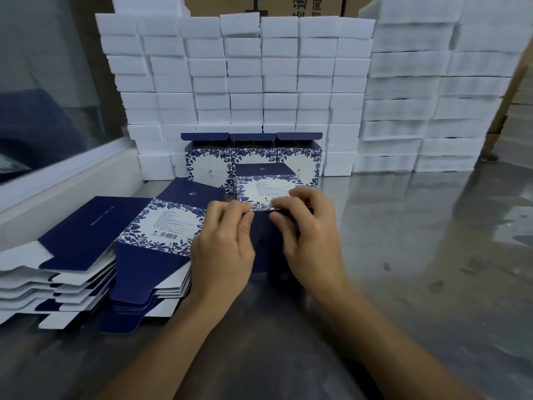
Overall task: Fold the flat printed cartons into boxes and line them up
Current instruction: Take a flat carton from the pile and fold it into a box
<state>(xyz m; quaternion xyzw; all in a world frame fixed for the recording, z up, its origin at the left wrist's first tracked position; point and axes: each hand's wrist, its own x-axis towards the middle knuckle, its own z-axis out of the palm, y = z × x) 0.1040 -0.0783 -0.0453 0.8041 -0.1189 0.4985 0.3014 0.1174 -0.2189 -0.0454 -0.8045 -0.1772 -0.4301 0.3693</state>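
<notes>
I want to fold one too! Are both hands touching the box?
Touching: the head view shows left hand and right hand pinching the carton.

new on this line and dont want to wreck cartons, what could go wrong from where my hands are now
1. Both the left hand and right hand pinch the carton at its lower edge; uneven pressure could crease the printed panel.
2. The carton is held just in front of the three folded boxes; a forward push might knock the row out of line.
3. The left forearm sits beside the flat carton stack and could nudge it.
</notes>
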